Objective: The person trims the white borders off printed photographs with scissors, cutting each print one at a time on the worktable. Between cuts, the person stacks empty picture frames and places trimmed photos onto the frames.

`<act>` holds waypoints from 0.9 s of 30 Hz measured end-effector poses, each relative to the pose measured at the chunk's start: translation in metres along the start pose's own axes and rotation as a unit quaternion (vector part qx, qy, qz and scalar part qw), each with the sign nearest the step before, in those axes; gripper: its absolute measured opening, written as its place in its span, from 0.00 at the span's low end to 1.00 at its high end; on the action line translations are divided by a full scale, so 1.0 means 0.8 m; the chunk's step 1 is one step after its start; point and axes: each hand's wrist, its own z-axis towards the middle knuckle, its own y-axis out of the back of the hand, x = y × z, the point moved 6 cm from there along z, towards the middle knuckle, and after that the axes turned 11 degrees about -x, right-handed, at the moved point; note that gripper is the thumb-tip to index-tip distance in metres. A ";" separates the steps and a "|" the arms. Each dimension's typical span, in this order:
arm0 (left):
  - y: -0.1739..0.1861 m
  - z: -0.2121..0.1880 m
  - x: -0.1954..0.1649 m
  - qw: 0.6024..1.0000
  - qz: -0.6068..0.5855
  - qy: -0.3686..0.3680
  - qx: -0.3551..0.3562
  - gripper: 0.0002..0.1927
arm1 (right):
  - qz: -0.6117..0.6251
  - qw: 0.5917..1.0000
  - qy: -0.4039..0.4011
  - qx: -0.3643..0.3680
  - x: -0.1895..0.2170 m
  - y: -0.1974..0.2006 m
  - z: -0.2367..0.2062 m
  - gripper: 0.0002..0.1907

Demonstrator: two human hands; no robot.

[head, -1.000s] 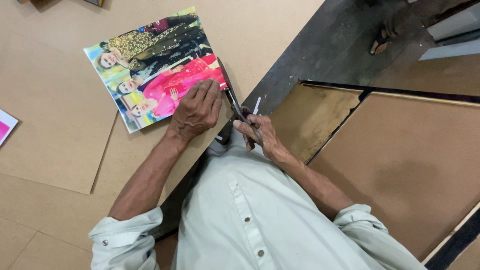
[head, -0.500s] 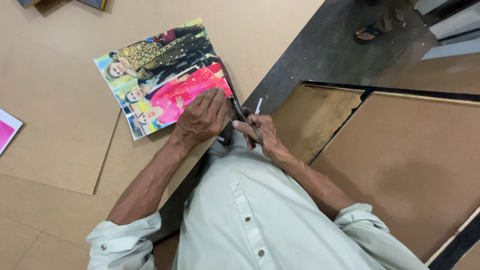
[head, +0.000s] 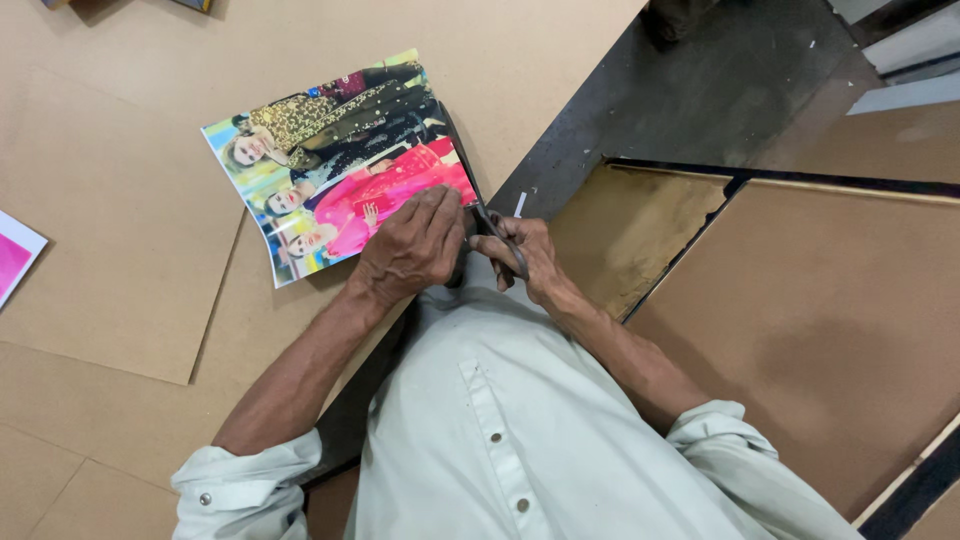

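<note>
Brown fibreboard tabletop (head: 120, 250) carries the work near its right edge. One left hand (head: 412, 247) lies spread, pressing one glossy colour photo print (head: 330, 160) flat; it looks thin, light, floppy, best pinned near the cut edge. One right hand (head: 525, 262) is closed around one dark pair of scissors (head: 497, 232) at that edge.
</note>
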 end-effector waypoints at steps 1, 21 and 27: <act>0.001 0.001 -0.001 1.000 -0.004 0.003 0.000 0.13 | 0.000 1.000 0.003 -0.001 0.001 0.000 -0.001 0.16; 0.025 0.005 -0.028 1.000 -0.014 -0.017 -0.017 0.12 | 0.053 0.997 0.045 0.021 -0.016 0.004 0.024 0.13; 0.033 0.005 -0.038 0.999 -0.032 -0.011 -0.034 0.13 | 0.054 0.997 0.052 0.014 -0.018 0.004 0.030 0.14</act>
